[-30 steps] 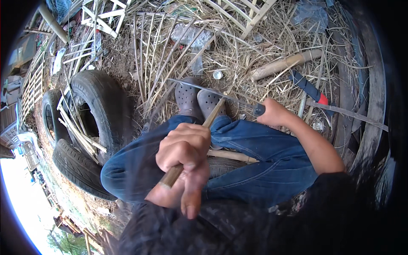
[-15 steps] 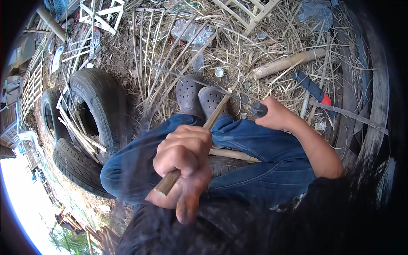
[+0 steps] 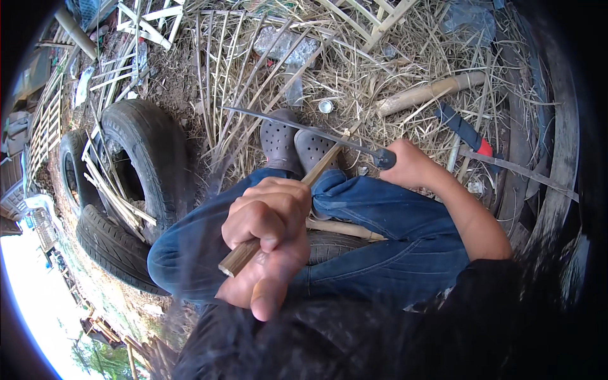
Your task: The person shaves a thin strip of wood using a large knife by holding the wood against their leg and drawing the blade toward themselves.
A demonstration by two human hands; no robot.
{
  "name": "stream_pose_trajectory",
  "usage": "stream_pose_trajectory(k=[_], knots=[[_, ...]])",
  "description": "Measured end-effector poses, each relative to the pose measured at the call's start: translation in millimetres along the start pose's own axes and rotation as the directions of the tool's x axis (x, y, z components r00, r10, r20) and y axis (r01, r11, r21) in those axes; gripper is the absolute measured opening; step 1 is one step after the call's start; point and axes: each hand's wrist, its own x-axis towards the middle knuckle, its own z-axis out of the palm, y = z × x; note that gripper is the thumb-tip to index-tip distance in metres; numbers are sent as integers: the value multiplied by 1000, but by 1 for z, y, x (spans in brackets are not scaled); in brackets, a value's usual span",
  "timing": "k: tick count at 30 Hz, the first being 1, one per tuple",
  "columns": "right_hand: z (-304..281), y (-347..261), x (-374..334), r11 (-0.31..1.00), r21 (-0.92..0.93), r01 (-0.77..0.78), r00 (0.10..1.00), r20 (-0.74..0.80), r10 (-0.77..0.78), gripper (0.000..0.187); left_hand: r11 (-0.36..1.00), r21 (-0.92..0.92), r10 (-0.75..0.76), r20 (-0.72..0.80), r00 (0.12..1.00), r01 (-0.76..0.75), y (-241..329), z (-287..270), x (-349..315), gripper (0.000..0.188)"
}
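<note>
My left hand (image 3: 269,212) is wrapped round a split bamboo stick (image 3: 324,166), whose cut near end pokes out below the fingers. The stick slants away to the upper right, above my legs and one shoe. In my closed right hand (image 3: 408,166) is the dark handle of a long knife (image 3: 304,131). Its thin blade points left across the shoes and crosses the stick near the far end. Whether the blade touches the stick I cannot tell.
Grey clogs (image 3: 278,142) stand on straw-littered ground. Old tyres (image 3: 142,126) lie at the left. A thick bamboo piece (image 3: 434,93) and a dark blue-and-red object (image 3: 465,130) are at the right. Bamboo strips (image 3: 253,82) and a concrete block (image 3: 288,47) lie ahead.
My left hand and the stick's near end have shifted a little left. The knife has turned slightly, so more of its blade's side shows; my right hand has barely moved.
</note>
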Motion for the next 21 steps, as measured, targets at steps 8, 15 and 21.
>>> stream_pose_trajectory(k=[8, 15, 21], knots=[[8, 34, 12, 979, -146, -142, 989, 19, 146, 18, 995, 95, 32, -145, 989, -18, -9, 19, -1, 47], [8, 28, 5, 997, -68, -43, 999, -15, 42, 20, 995, 93, -6, -329, 944, 39, -3, 25, 3, 76], [-6, 29, -21, 1000, 14, 8, 999, -54, -8, 20, 973, 226, 112, -317, 942, -39, 12, 64, 49, 120]])
